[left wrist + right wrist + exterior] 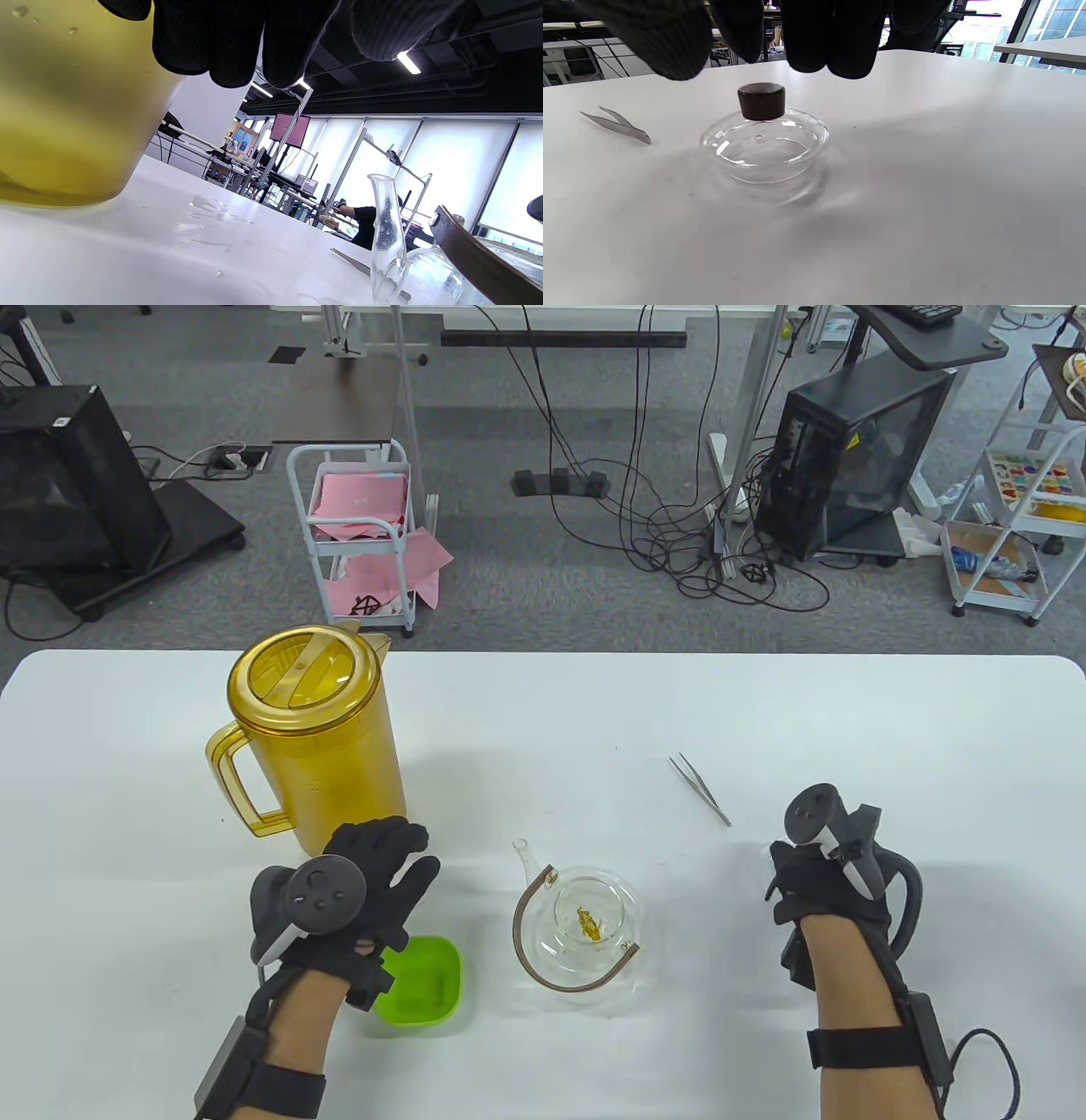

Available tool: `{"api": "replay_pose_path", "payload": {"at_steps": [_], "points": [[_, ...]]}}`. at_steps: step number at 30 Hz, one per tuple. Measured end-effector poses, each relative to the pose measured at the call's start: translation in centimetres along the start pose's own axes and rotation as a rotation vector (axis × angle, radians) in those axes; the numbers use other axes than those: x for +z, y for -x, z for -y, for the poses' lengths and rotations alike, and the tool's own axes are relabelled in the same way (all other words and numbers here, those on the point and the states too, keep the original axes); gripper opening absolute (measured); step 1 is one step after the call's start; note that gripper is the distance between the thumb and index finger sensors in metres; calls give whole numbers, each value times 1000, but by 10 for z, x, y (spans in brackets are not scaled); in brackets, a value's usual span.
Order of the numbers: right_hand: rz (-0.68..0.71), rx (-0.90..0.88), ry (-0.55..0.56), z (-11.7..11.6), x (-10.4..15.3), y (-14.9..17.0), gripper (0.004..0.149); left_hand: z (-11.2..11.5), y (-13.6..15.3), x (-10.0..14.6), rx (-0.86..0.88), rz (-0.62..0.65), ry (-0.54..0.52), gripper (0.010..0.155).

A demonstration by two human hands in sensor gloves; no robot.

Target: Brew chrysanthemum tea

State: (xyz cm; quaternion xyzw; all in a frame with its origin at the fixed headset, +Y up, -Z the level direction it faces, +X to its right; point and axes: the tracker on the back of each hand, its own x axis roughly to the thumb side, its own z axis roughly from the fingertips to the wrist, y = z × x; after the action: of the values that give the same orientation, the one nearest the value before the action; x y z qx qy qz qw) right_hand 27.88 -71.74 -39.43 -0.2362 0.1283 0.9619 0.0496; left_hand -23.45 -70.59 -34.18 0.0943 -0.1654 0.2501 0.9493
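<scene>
Clear glass teapot (585, 929) with brown hoop handle sits near tabletop (543, 712) front edge, lid off, yellow chrysanthemum (590, 925) inside. Left hand (365, 882) relaxed, holding nothing, beside amber plastic pitcher (314, 729). Right hand (827, 882) loose, empty, above glass lid with dark wooden knob (761, 135). Steel tweezers (700, 789) nearby.

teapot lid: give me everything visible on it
The teapot lid is a clear glass disc with a raised rim, a small vent hole and a dark wooden knob on top. It sits upright on the white table, off the glass teapot. The right hand hovers directly above it, fingers not touching the knob. Tweezers lie apart, beside it.
</scene>
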Motion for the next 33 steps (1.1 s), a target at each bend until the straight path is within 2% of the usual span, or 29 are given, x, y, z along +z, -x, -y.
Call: {"api": "replay_pose_path", "payload": {"at_steps": [9, 12, 15, 19, 24, 28, 33], "points": [[-21, 25, 34, -20, -11, -5, 59, 7, -5, -1, -11, 17, 21, 60], [13, 37, 104, -20, -11, -7, 57, 8, -7, -1, -10, 19, 20, 60], [113, -32, 214, -15, -3, -12, 55, 8, -7, -1, -10, 17, 18, 59], [304, -148, 379, 3, 25, -30, 55, 8, -7, -1, -11, 17, 18, 59], [621, -268, 496, 24, 76, -62, 54, 10, -5, -1, -12, 8, 30, 59], [855, -245, 487, 26, 115, -91, 54, 9, -4, -1, -11, 6, 30, 59], [1002, -133, 423, 22, 158, -114, 54, 8, -3, -1, -7, 4, 27, 59]]}}
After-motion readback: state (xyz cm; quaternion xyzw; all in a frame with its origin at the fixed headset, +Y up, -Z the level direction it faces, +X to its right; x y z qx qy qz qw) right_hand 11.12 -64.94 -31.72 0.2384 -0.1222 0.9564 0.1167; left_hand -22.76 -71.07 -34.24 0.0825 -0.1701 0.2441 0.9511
